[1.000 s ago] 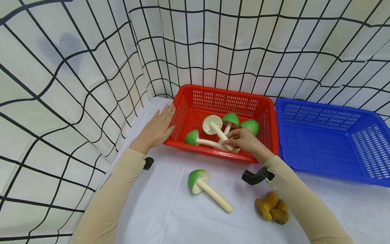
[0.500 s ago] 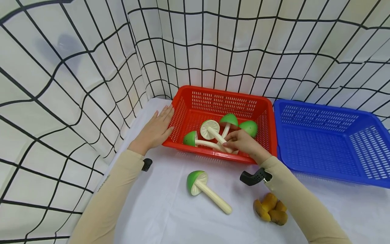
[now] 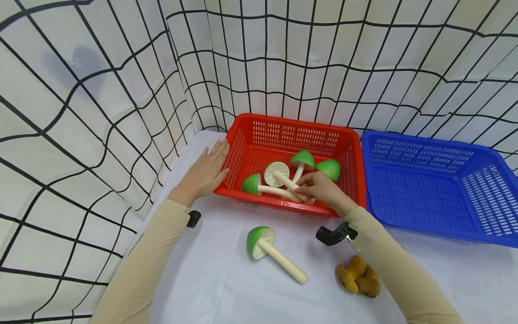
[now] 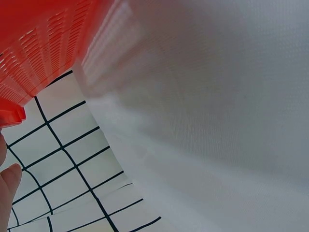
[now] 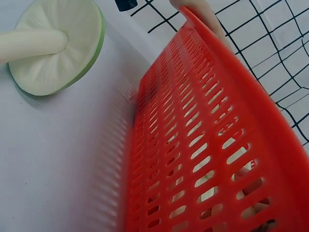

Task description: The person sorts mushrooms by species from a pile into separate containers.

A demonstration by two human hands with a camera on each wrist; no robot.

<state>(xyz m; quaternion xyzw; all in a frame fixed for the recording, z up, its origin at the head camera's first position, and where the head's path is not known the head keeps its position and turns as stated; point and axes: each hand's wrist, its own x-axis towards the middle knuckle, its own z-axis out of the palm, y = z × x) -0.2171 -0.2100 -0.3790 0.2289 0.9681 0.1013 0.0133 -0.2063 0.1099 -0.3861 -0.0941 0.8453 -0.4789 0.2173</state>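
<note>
Inside the red basket (image 3: 307, 122) lie several green-capped toy mushrooms. My right hand (image 3: 321, 189) reaches over the basket's front rim and pinches the pale stem of one mushroom (image 3: 277, 174), whose gilled underside faces up. Another mushroom (image 3: 252, 184) lies on its side to the left, and behind the hand are a mushroom (image 3: 302, 158) and a green cap (image 3: 329, 169). My left hand (image 3: 206, 171) rests with straight fingers on the basket's left rim. In the right wrist view the basket wall (image 5: 193, 145) hides most of that hand.
A blue basket (image 3: 421, 189) stands right beside the red one. On the white cloth in front lie another green mushroom (image 3: 279, 258) and a brown-yellow mushroom cluster (image 3: 357, 276), near the right sleeve. Black netting (image 3: 133, 108) over white sheeting rises at the left and back.
The held mushroom's cap has sunk slightly lower in the basket, the right hand still on its stem. The left hand keeps its place on the rim.
</note>
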